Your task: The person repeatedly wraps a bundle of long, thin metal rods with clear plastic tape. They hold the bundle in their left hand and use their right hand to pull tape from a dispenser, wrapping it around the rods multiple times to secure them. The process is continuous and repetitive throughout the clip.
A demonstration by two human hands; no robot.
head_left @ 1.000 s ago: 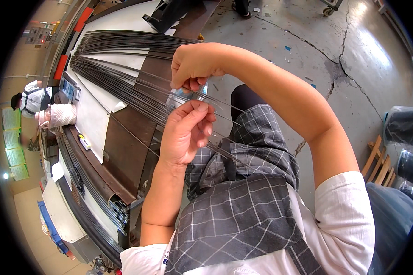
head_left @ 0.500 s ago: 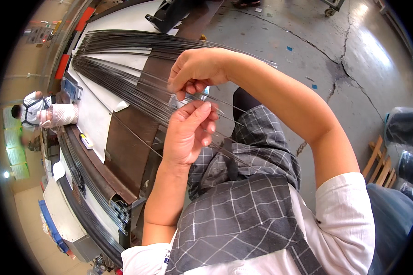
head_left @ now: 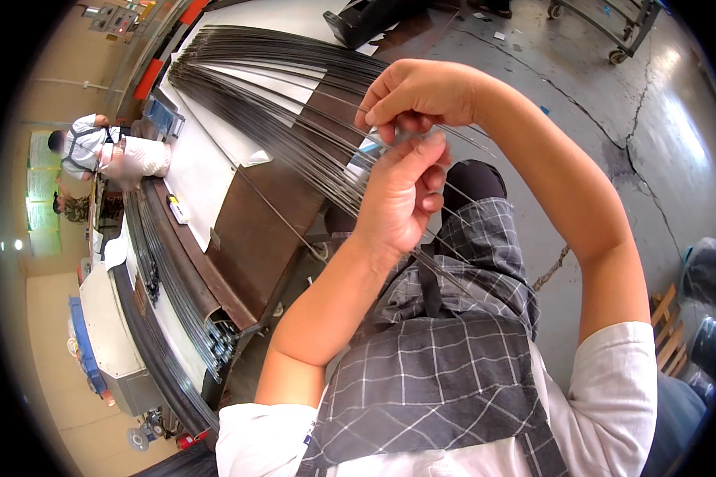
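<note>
A fan of long, thin dark metal rods (head_left: 270,131) stretches across the bench, gathered at its far left end and spreading toward me. Their near ends stick out past the bench edge over my lap. My right hand (head_left: 414,97) is bent over the upper rods, its thumb and fingers pinched together on one or a few of them. Just below it, my left hand (head_left: 402,195) has its palm turned up and its fingers curled about thin rods. The left fingertips nearly meet the right ones, and some blur hides exactly how many rods each hand grips.
White paper (head_left: 187,159) and a brown metal plate (head_left: 266,207) cover the bench. Tube bundles (head_left: 215,338) lie at its near left side. A black stand (head_left: 366,20) is at the far end. A co-worker (head_left: 83,147) stands at left. A wheeled cart (head_left: 612,24) is at upper right.
The view has shifted, so the bench sits further right and higher. Both my hands have moved slightly rightward along the rods, and the fingertips are closer together.
</note>
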